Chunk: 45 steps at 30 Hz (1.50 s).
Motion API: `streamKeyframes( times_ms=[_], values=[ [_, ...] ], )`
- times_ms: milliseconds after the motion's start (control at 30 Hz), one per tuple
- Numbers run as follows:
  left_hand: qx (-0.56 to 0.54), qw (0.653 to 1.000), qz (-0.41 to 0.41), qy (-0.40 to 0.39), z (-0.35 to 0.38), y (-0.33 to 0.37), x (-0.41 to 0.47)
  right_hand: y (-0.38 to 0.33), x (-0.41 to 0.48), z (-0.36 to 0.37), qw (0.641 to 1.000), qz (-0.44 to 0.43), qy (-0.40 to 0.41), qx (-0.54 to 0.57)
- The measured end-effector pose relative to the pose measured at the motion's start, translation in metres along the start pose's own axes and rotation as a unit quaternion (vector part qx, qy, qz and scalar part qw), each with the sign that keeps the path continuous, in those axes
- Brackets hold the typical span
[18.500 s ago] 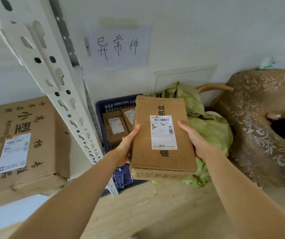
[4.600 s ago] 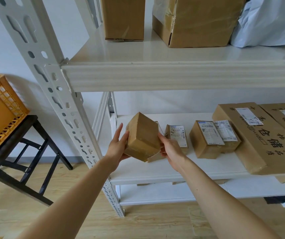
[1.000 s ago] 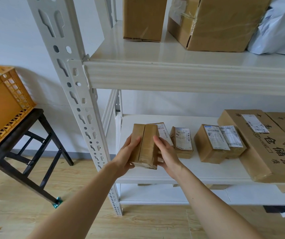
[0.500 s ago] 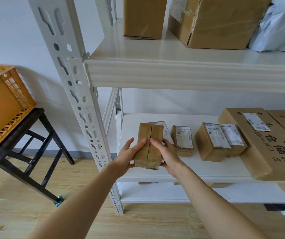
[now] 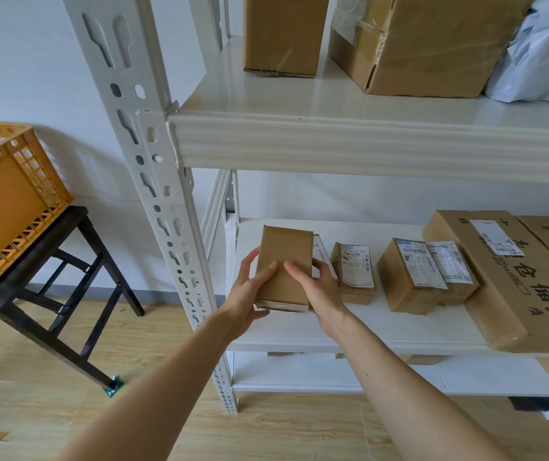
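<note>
I hold a small brown cardboard parcel with both hands, just above the left end of the white middle shelf. My left hand grips its left side and bottom edge, thumb on its plain face. My right hand grips its right side, thumb on the face and fingers behind. The parcel's plain brown face is toward me. A second labelled parcel stands right behind it, mostly hidden.
On the same shelf to the right stand a labelled small packet, two labelled boxes and a large flat carton. The upper shelf carries big boxes. A white upright post rises at left. An orange crate sits on a black stand.
Over the last second I turned the parcel in my hands, from its taped seam side to a plain broad face. Earlier I carried it from a blue basket to this shelf.
</note>
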<state>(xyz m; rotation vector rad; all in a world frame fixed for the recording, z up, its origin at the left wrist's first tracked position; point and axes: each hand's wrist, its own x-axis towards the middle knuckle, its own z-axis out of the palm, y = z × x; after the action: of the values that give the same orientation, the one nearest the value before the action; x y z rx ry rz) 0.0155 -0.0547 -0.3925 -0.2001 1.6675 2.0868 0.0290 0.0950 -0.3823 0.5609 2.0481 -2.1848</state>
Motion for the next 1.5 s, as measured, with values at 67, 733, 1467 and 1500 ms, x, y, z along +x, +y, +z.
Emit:
streamKeyframes(
  times_ms=[67,733,1467,1500],
  values=[
    [-0.001,1.0,0.014,0.0,0.002,0.003,-0.001,0.002,0.001,0.001,1.0,0.005,0.004,0.015],
    [0.037,0.999,-0.02,0.017,-0.005,-0.007,-0.002,-0.005,-0.008,0.001,0.995,0.063,-0.055,-0.058],
    [0.136,0.985,0.085,0.058,-0.001,-0.001,-0.007,0.003,-0.009,-0.007,0.992,-0.065,-0.059,-0.09],
    [0.141,0.984,0.091,0.06,-0.001,0.0,-0.008,0.003,-0.01,-0.007,0.992,-0.075,-0.054,-0.085]
  ],
)
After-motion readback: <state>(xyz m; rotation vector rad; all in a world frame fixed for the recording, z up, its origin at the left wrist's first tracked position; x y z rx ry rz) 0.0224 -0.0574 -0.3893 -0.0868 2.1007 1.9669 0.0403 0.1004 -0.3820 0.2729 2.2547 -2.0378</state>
